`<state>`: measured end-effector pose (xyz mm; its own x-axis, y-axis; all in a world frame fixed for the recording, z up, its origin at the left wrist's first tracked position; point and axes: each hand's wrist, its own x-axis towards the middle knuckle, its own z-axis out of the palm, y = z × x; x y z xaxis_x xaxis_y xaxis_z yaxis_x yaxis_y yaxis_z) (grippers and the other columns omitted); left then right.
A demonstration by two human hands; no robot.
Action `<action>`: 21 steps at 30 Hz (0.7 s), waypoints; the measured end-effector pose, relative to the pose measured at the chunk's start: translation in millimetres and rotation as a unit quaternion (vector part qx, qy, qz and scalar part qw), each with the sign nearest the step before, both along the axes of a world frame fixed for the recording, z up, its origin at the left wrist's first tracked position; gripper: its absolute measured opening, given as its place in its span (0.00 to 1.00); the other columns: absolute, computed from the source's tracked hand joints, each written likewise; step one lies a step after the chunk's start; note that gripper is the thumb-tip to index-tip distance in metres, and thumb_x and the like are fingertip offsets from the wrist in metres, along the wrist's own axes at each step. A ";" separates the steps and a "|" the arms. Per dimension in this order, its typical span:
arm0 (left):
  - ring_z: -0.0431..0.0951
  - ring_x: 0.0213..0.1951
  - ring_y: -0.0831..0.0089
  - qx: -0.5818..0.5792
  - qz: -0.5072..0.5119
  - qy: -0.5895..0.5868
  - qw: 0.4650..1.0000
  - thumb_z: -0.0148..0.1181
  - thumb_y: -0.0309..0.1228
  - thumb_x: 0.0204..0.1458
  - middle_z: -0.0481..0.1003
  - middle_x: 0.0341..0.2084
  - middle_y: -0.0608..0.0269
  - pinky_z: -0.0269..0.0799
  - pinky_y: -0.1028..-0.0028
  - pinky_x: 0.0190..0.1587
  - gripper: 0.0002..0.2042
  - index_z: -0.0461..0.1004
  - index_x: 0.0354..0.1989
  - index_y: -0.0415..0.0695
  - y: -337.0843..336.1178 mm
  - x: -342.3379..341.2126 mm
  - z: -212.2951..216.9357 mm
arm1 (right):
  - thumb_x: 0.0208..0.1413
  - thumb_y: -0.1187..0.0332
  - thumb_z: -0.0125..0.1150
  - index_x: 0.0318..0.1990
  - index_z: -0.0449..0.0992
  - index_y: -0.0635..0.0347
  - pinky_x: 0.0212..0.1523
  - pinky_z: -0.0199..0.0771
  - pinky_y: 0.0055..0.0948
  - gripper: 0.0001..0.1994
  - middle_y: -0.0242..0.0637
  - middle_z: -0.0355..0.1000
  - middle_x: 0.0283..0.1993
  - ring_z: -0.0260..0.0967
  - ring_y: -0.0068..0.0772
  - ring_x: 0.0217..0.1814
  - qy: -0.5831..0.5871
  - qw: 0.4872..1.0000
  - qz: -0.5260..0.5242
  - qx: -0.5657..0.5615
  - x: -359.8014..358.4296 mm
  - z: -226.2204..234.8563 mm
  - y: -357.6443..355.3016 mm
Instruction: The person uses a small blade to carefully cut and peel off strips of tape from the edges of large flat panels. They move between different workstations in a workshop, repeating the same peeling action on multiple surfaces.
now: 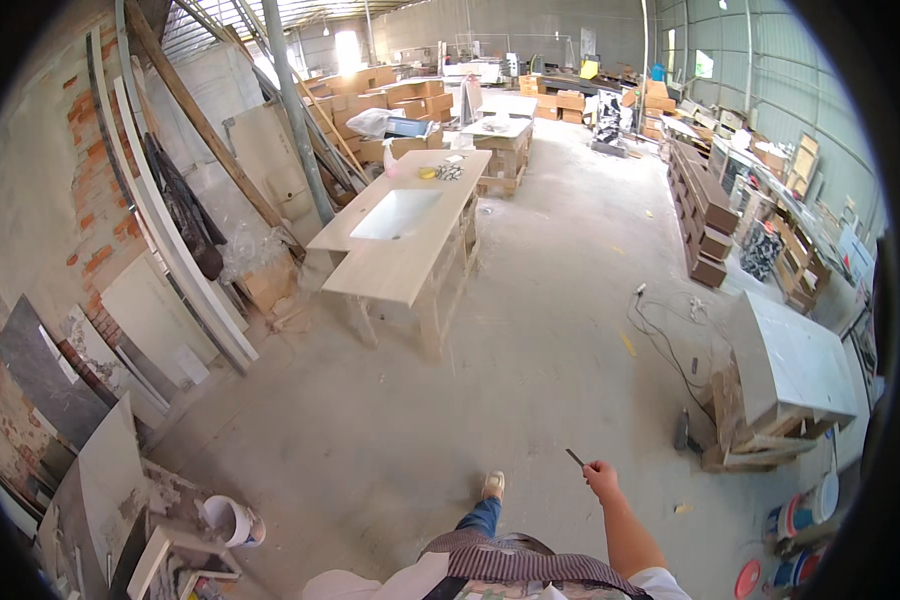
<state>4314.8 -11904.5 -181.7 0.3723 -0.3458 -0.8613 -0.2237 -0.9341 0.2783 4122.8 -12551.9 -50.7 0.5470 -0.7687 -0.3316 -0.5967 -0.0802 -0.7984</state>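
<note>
My right hand (600,478) is closed around one end of a short, thin, dark flat strip (574,457), perhaps a blade or scraper; its exact kind is too small to tell. The strip points forward and left, held out over the floor, touching nothing else. My left hand is out of view; only a pale sleeve shows at the lower edge. Ahead and to the left stands a beige countertop (415,278) with a white sink basin (398,214) set in it, on a wooden stand. A yellow tape roll (427,173) and small metal parts (450,172) lie on its far end.
A pale slab on a wooden stand (770,440) is at right, with a cable (660,335) on the floor beside it. Buckets (810,505) stand at lower right, a white bucket (228,522) at lower left. Boards (50,370) lean on the left wall. Brown drawer-like boxes (703,205) line the right.
</note>
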 end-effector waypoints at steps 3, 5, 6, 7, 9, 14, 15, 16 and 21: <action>0.81 0.32 0.48 0.003 -0.014 0.006 1.000 0.62 0.37 0.45 0.80 0.32 0.50 0.75 0.53 0.34 0.11 0.80 0.33 0.44 -79.0 53.5 -18.9 | 0.55 0.60 0.62 0.30 0.80 0.61 0.29 0.73 0.31 0.12 0.34 0.76 0.23 0.73 0.26 0.26 0.047 0.999 0.021 -0.017 50.6 6.5 -58.1; 0.81 0.32 0.47 -0.063 -0.095 -0.031 0.993 0.63 0.36 0.44 0.80 0.33 0.50 0.75 0.53 0.34 0.11 0.80 0.33 0.44 -168.3 102.1 -28.8 | 0.54 0.61 0.62 0.28 0.80 0.61 0.29 0.74 0.31 0.12 0.34 0.76 0.22 0.74 0.26 0.25 0.087 0.995 -0.035 0.022 23.5 -15.7 -92.7; 0.80 0.31 0.47 -0.113 -0.144 -0.069 0.981 0.64 0.36 0.43 0.80 0.33 0.50 0.75 0.53 0.34 0.11 0.81 0.33 0.44 -211.9 118.0 -46.6 | 0.53 0.57 0.60 0.29 0.81 0.60 0.32 0.76 0.36 0.14 0.37 0.77 0.22 0.76 0.32 0.27 0.168 0.985 -0.013 0.025 7.7 -26.8 -108.9; 0.81 0.32 0.53 -0.161 -0.179 -0.257 0.936 0.64 0.38 0.44 0.79 0.26 0.49 0.74 0.55 0.32 0.08 0.81 0.26 0.47 -260.8 134.7 -51.2 | 0.51 0.53 0.57 0.31 0.82 0.58 0.37 0.77 0.42 0.17 0.40 0.79 0.25 0.78 0.42 0.33 0.286 0.955 0.072 -0.041 -13.4 -31.8 -124.6; 0.80 0.29 0.54 -0.177 -0.241 -0.151 0.942 0.64 0.34 0.43 0.79 0.25 0.49 0.73 0.57 0.29 0.07 0.82 0.26 0.45 -378.9 224.1 -33.8 | 0.52 0.54 0.57 0.32 0.82 0.59 0.37 0.77 0.42 0.17 0.41 0.79 0.27 0.78 0.43 0.33 0.386 0.919 0.084 0.018 -32.3 -39.1 -147.1; 0.79 0.28 0.60 -0.374 0.102 -0.210 0.898 0.56 0.43 0.55 0.80 0.25 0.51 0.73 0.59 0.34 0.18 0.79 0.33 0.37 -612.0 367.0 9.3 | 0.52 0.54 0.59 0.35 0.82 0.61 0.39 0.77 0.43 0.18 0.43 0.79 0.31 0.78 0.46 0.35 0.413 0.900 0.034 0.132 53.3 -36.8 -223.3; 0.79 0.28 0.61 -0.366 0.110 -0.197 0.903 0.56 0.44 0.55 0.79 0.24 0.52 0.73 0.59 0.34 0.18 0.79 0.32 0.37 -646.4 389.7 14.8 | 0.52 0.54 0.59 0.35 0.82 0.61 0.40 0.77 0.43 0.18 0.44 0.80 0.32 0.78 0.46 0.35 0.412 0.900 0.032 0.142 73.9 -40.9 -244.8; 0.79 0.27 0.62 -0.359 0.120 -0.185 0.907 0.57 0.44 0.54 0.79 0.23 0.52 0.73 0.60 0.34 0.18 0.79 0.31 0.37 -685.2 417.4 29.4 | 0.52 0.54 0.59 0.36 0.82 0.62 0.40 0.77 0.43 0.18 0.44 0.80 0.33 0.78 0.46 0.36 0.411 0.899 0.038 0.146 97.4 -46.9 -269.9; 0.79 0.26 0.64 -0.352 0.104 -0.159 0.916 0.56 0.43 0.53 0.79 0.21 0.55 0.74 0.63 0.32 0.18 0.80 0.29 0.39 -805.4 501.8 66.7 | 0.52 0.55 0.60 0.39 0.81 0.64 0.42 0.78 0.44 0.19 0.46 0.80 0.37 0.78 0.49 0.37 0.400 0.902 0.097 0.128 235.3 -88.5 -423.1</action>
<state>4816.6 -12709.8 -115.0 0.6870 -0.6673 -0.2876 -0.2359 -0.5792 0.7803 4358.2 -12975.0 -139.2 0.1699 -0.5271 -0.8326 -0.9849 -0.1195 -0.1253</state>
